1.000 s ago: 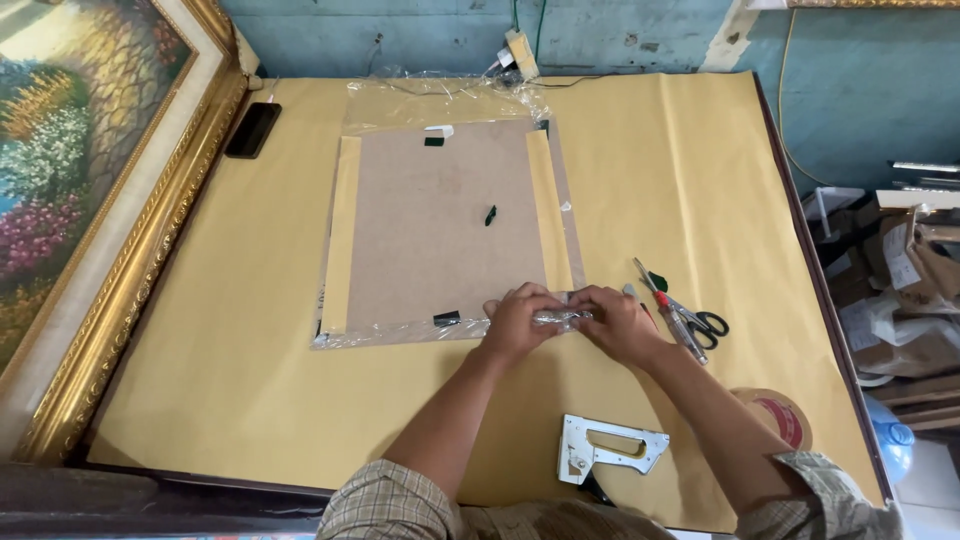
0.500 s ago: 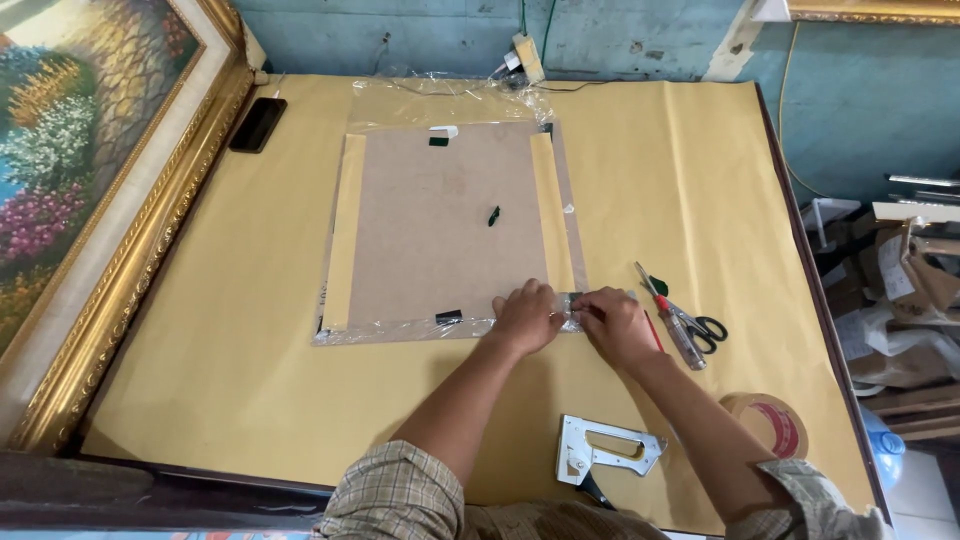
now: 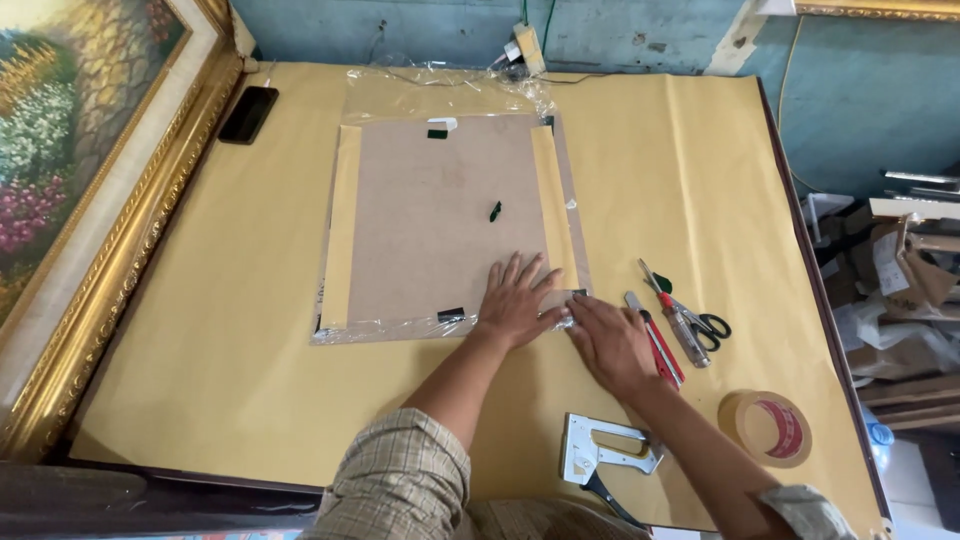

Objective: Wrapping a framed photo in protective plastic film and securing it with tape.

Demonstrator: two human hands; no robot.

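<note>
Both hands' fingers lie flat: left hand (image 3: 517, 300) spread on the board (image 3: 440, 215), right hand (image 3: 612, 342) pressing its plastic-wrapped corner (image 3: 572, 312).

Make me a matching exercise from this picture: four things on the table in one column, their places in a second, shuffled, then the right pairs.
Things:
1. phone
2. staple gun
3. tape roll
4. scissors

Places:
A. near edge, right of the right forearm
B. far left corner, beside the gilt frame
C. near edge, between the two forearms
D. right of the right hand, beside a red cutter

Pairs: 1-B, 2-C, 3-A, 4-D
</note>
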